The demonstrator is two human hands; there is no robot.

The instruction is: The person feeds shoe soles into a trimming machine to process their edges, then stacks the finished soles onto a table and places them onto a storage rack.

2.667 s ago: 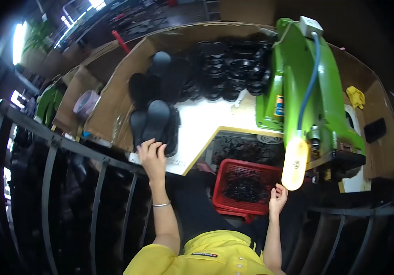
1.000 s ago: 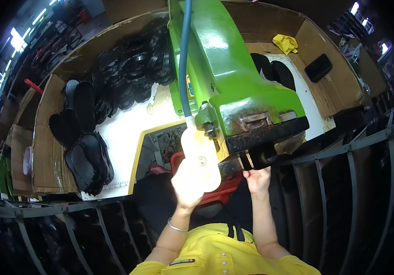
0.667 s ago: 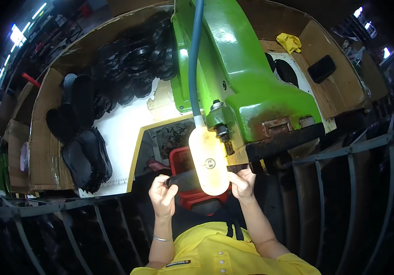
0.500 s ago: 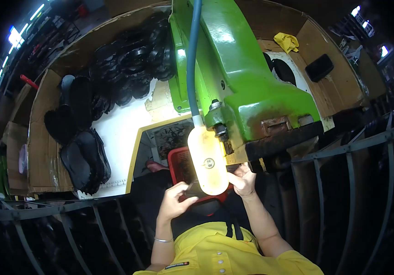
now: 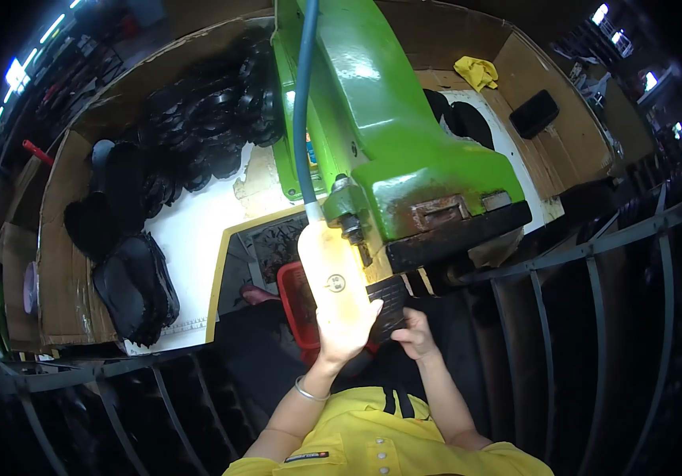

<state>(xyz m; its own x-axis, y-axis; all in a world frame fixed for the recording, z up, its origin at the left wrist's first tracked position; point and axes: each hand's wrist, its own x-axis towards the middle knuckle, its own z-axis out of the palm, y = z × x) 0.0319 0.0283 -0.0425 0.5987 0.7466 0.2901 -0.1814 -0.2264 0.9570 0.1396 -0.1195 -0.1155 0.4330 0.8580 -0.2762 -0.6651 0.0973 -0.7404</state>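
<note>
Under the green machine (image 5: 404,151), both hands' fingers (image 5: 414,324) clamp a black sole (image 5: 388,305).

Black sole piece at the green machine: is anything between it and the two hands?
Nothing visible. Both the left hand and right hand already touch the black sole piece, held just below the green machine. The hanging lamp only hides part of it from the camera.
</note>
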